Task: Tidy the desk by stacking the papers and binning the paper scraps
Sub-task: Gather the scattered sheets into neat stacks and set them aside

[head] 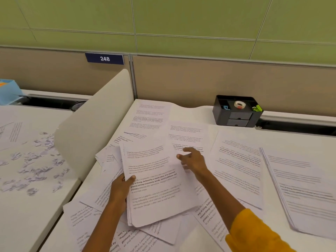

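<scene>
Left hand (121,190) grips the paper stack (156,180) at its left edge, thumb on top; stack sits mid-tabletop (203,110) over loose printed sheets (236,166). Right hand (193,160) is relaxed open, fingers on the stack's right edge. Thin, floppy, slippery sheets: likely best squared from both long edges. Paper scraps (34,166) lie on the neighbouring desk, left

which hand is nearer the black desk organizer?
Right. The right hand reaches forward over the sheets, below and left of the black desk organizer at the desk's back edge. The left hand grips the paper stack closer to the person, farther left.
</scene>
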### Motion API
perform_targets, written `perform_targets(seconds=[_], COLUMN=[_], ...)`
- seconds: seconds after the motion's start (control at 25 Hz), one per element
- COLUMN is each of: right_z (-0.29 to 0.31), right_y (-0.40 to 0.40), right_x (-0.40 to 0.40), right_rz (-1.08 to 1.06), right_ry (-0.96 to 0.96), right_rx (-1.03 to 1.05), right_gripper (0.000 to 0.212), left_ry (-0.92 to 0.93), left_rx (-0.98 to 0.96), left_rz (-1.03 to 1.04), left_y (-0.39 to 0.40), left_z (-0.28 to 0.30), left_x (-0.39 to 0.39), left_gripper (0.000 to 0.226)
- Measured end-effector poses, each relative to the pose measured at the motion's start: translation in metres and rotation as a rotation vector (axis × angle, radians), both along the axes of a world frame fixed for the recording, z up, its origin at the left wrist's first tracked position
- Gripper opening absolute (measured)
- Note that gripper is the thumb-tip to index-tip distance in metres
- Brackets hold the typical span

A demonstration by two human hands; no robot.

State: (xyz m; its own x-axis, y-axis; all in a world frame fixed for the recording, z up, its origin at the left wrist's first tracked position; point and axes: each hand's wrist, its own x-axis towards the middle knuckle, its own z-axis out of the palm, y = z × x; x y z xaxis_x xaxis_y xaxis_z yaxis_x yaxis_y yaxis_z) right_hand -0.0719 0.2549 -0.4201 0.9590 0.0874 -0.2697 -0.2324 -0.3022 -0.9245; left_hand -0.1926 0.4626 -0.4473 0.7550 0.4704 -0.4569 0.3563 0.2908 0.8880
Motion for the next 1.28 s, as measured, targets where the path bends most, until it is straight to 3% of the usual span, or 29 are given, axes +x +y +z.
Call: perform_targets(seconds=[0.08, 0.2, 0.28, 0.36, 0.48, 0.6, 0.68, 0.92, 1.08, 1.28], right_z=[-0.001, -0.005, -0.008, -0.009, -0.007, -0.002, 0.001, 0.026, 0.065, 0.086], right_y=[-0.031, -0.092, -0.125, -0.146, -0.158, -0.157, -0.155, -0.143, -0.139, -0.146], right_x=[0.006, 0.009, 0.003, -0.004, -0.010, -0.007, -0.005, -0.007, -0.003, 0.016], right_rz=[-0.134, -0.270, -0.323, -0.369, -0.427, -0.502, -0.537, -0.576, -0.588, -0.607], right_ry=[-0.059, -0.083, 0.008, 0.126, 0.217, 0.239, 0.180, -0.219, -0.391, -0.470], right_rx=[-0.154, -0.654, -0.922, -1.029, -0.963, -0.742, -0.652, -0.541, -0.425, -0.267], right_gripper=[0.042, 0.051, 0.063, 0.079, 0.097, 0.101, 0.090, 0.029, 0.026, 0.023], left_ry=[-0.006, -0.004, 0.005, 0.011, 0.014, 0.000, -0.008, -0.006, 0.003, 0.019], left_rx=[0.020, 0.079, 0.093, 0.098, 0.091, 0.066, 0.047, 0.017, 0.015, 0.014], left_rz=[0.009, 0.010, 0.023, 0.031, 0.037, 0.037, 0.039, 0.074, 0.086, 0.097], left_y=[0.001, 0.000, 0.000, -0.002, -0.002, -0.002, -0.003, -0.004, -0.005, -0.005], left_z=[-0.003, -0.007, -0.009, -0.009, -0.008, -0.008, -0.006, -0.002, -0.001, 0.001], left_x=[0.001, 0.002, 0.003, 0.004, 0.004, 0.002, 0.000, -0.003, -0.004, -0.002], left_gripper=[0.027, 0.025, 0.027, 0.028, 0.029, 0.028, 0.029, 0.026, 0.027, 0.026])
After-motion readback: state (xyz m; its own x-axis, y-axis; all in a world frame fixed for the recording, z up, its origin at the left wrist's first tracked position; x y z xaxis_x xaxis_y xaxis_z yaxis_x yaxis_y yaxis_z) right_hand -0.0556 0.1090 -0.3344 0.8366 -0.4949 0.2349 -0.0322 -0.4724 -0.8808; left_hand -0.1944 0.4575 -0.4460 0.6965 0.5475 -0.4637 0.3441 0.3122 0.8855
